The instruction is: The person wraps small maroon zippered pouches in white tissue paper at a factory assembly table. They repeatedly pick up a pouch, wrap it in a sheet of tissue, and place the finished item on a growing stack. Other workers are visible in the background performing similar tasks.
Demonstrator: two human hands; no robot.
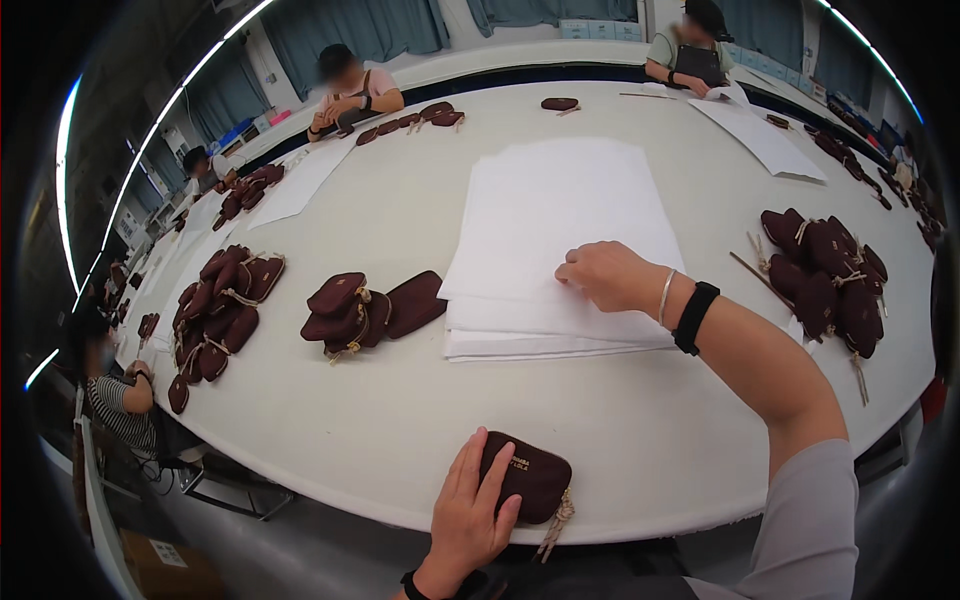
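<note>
Under my left hand [472,512] lies a dark maroon zip pouch [535,478] at the table's near edge. The fingers stretch flat across its left side, and a beige cord tassel [560,515] hangs from its right corner. My right hand [605,276] is over a stack of large white paper sheets [560,210], fingers curled together. Whatever those fingertips may pinch is hidden. Left of the paper sits a small heap of maroon pouches [345,312], with another pouch [415,304] touching the stack's edge.
Larger heaps of maroon pouches stand on the left [215,310] and right [825,270] of the white table [390,440]. Several people work around the far and left sides. More pouches and a white sheet [765,140] lie near them. A cardboard box [170,565] stands at lower left.
</note>
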